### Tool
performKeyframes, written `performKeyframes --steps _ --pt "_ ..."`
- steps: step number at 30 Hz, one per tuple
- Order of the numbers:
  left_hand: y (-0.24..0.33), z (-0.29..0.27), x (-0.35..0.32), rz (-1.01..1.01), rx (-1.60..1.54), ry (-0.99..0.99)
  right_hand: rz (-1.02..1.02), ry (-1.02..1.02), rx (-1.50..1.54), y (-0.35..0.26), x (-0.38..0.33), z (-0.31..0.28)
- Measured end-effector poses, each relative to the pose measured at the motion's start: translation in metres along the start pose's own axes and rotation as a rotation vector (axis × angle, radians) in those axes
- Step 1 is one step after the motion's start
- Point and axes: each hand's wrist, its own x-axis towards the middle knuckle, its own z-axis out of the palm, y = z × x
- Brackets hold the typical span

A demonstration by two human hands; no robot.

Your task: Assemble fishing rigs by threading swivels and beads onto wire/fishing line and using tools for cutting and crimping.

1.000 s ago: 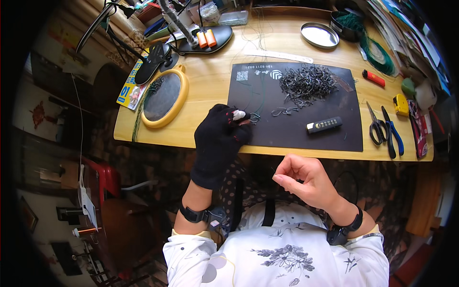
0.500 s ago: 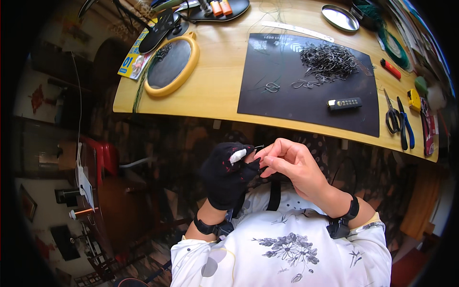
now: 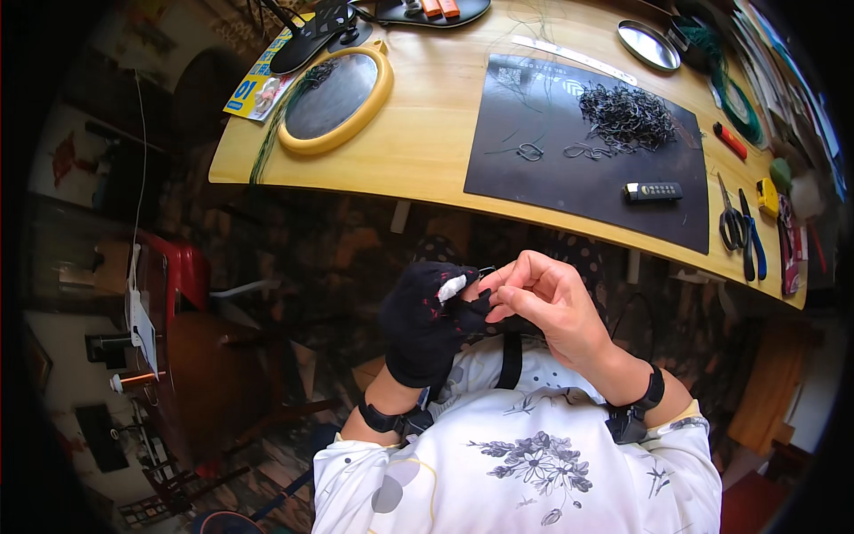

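Note:
My left hand wears a black fingerless glove, with a white wrap on one finger. Its fingers are closed, and the small dark metal end of a fishing hook sticks out at the tips. Close against it, my bare right hand pinches thumb and forefinger together; a thin line may be between them, too fine to make out. Both hands are above my lap, short of the table edge. On the dark mat lies a heap of fishing hooks, with a few looped with green line beside it.
A black lighter lies on the mat. Scissors, blue-handled pliers, a red lighter and a yellow tape measure lie to the right. A yellow-rimmed round tray with green strands is at the left; a round tin stands farther back.
The view has shifted a little, so the table sits higher and farther right in it. Both hands keep nearly the same pose, pressed close together.

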Motion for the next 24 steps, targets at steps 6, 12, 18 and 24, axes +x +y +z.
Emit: performKeyframes --steps 6,12,18,24 --pt "0.0038 0.0034 0.0016 0.033 0.056 0.059 0.026 0.003 -0.005 -0.0007 0.0015 -0.0004" --pt "0.0014 -0.0021 0.0017 0.102 0.102 -0.044 0.038 0.014 -0.003 -0.0008 0.001 -0.002" --pt "0.0002 0.0015 0.002 0.148 0.151 -0.021 0.037 0.033 -0.011 0.0002 0.0001 -0.003" --pt "0.0019 0.0006 0.0002 0.115 0.181 -0.045 0.022 0.037 -0.026 -0.0004 0.0001 -0.0028"
